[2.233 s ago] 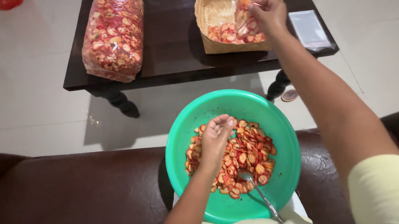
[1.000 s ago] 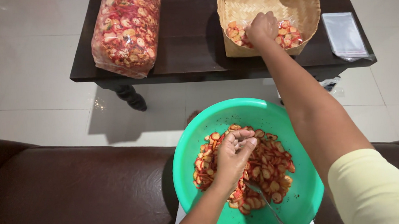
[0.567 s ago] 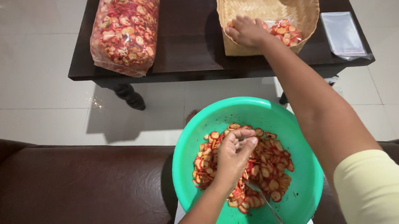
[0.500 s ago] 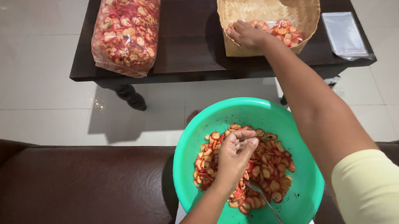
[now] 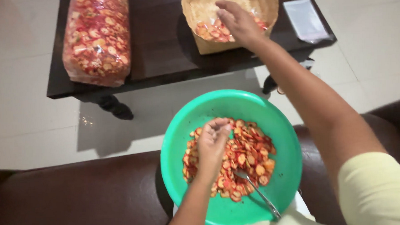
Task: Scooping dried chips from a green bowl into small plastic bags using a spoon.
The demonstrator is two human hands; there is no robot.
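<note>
Green basin (image 5: 182, 126) edge cropped; left hand (image 5: 212, 141) pinching chips; right hand (image 5: 236, 21) spread.

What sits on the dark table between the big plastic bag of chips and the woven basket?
Nothing: in the head view the dark table is bare between the plastic bag and the woven basket.

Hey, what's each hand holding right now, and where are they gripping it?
The left hand pinches a few red chips at its fingertips over the green bowl. The right hand reaches open into the woven basket, holding nothing visible.
</note>
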